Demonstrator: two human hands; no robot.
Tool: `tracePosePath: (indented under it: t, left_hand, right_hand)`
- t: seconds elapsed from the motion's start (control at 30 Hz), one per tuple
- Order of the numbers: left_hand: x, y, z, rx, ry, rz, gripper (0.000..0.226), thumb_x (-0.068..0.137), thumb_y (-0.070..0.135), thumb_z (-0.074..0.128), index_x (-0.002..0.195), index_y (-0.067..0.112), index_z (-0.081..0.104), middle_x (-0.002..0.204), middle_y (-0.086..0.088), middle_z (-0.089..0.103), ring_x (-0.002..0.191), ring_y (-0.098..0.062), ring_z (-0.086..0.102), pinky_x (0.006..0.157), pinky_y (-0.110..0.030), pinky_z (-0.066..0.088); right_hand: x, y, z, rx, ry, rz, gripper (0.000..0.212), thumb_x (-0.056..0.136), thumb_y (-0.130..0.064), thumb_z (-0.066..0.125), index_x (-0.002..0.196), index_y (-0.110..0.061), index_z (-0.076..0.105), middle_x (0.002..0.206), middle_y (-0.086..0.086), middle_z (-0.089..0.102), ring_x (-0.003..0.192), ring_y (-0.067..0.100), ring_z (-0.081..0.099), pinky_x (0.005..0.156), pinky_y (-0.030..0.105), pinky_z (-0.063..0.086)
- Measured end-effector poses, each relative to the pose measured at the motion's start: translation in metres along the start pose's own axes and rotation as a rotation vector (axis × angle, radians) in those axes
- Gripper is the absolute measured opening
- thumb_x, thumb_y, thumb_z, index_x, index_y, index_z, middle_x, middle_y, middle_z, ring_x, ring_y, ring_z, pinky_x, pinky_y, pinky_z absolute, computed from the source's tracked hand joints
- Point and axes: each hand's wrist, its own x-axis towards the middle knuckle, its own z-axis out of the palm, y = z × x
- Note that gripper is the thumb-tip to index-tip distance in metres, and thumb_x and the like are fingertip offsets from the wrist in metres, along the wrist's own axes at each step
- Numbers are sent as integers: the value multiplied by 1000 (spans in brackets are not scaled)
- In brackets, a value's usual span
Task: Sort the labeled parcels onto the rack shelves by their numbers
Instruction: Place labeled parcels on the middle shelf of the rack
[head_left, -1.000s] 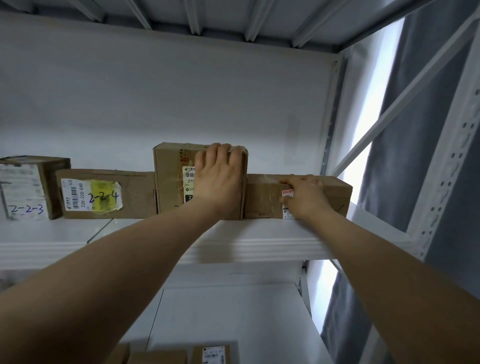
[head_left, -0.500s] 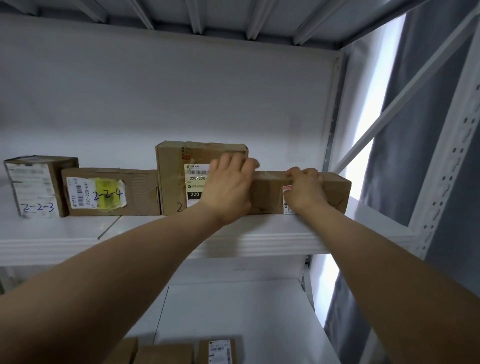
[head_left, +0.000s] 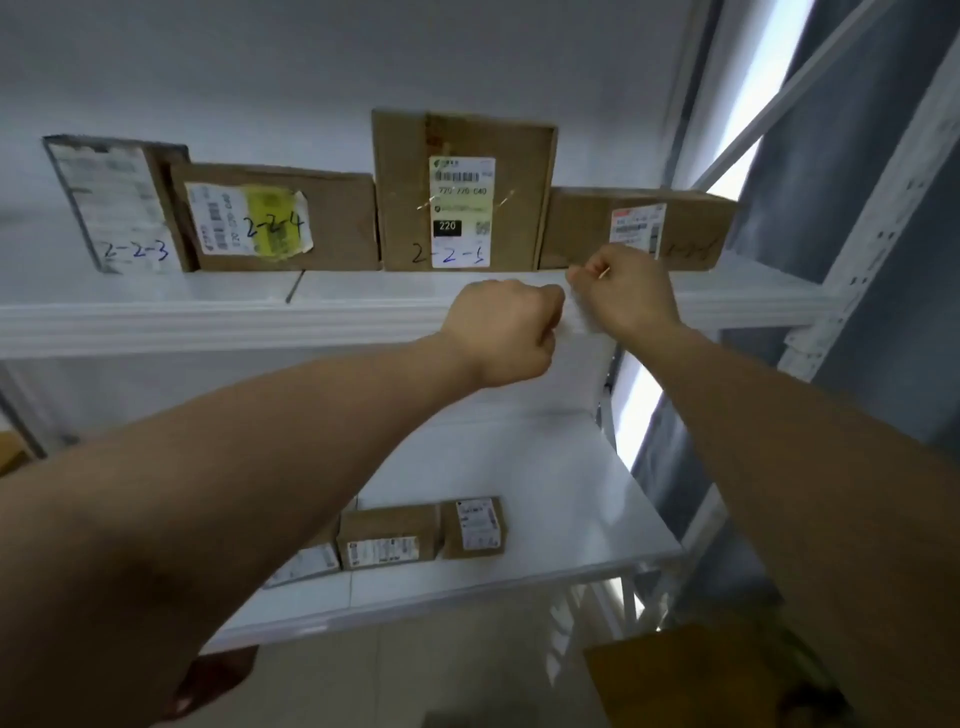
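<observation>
Evidently the low brown box (head_left: 576, 226) was already set at the right end of the upper shelf (head_left: 208, 322). It touched the taller box (head_left: 400, 197) at its 9 o'clock side, and its long axis ran 9 to 3 along the shelf edge. The right hand (head_left: 626, 296) was the nearer one, with the box just behind it at 12 to 1 o'clock. Its fingers were curled, but a pale streak at the tips left me unable to tell whether they pinched anything. The left hand (head_left: 501, 332), at its 8 o'clock by the shelf lip, was a fist holding nothing. Any squaring nudge toward 12 would probably suit the right hand.
</observation>
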Motion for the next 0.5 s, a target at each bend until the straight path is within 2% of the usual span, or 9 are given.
tracePosePath:
  t: [0.1, 0.2, 0.3, 0.4, 0.5]
  left_hand:
    - [-59, -6, 15, -79, -152, 17, 20, 89, 24, 49, 104, 16, 60, 89, -6, 67, 79, -31, 62, 62, -33, 47]
    - [-119, -16, 39, -114, -360, 1, 20, 91, 24, 48, 106, 18, 59, 91, -3, 65, 77, -27, 56, 63, -29, 37]
    - [-182, -30, 77, -176, -531, -61, 15, 90, 22, 48, 100, 20, 59, 87, 0, 61, 78, -24, 57, 63, -29, 38]
    - [-241, -43, 117, -281, -685, -122, 10, 90, 22, 50, 91, 21, 60, 95, 0, 64, 91, -24, 62, 69, -32, 50]
    - [-285, -53, 152, -346, -867, -173, 20, 92, 22, 53, 105, 19, 69, 106, 0, 65, 99, -19, 60, 84, -35, 53]
  right_hand:
    - [-53, -7, 34, 31, -26, 76, 40, 93, -39, 55, 76, -4, 67, 76, 12, 66, 77, 29, 61, 67, 31, 41]
    - [-114, -5, 79, 25, -107, 217, 44, 94, -35, 53, 82, 4, 69, 85, 20, 69, 82, 35, 63, 63, 31, 38]
    - [-179, 8, 131, -5, -253, 346, 46, 96, -39, 50, 84, 1, 69, 87, 16, 71, 81, 31, 66, 70, 34, 47]
    - [-244, 25, 169, -5, -414, 443, 36, 96, -35, 54, 73, -10, 63, 82, 12, 70, 81, 30, 68, 76, 39, 54]
    - [-294, 51, 194, -5, -532, 582, 19, 95, -26, 59, 85, -11, 66, 86, 10, 72, 81, 24, 69, 78, 36, 56]
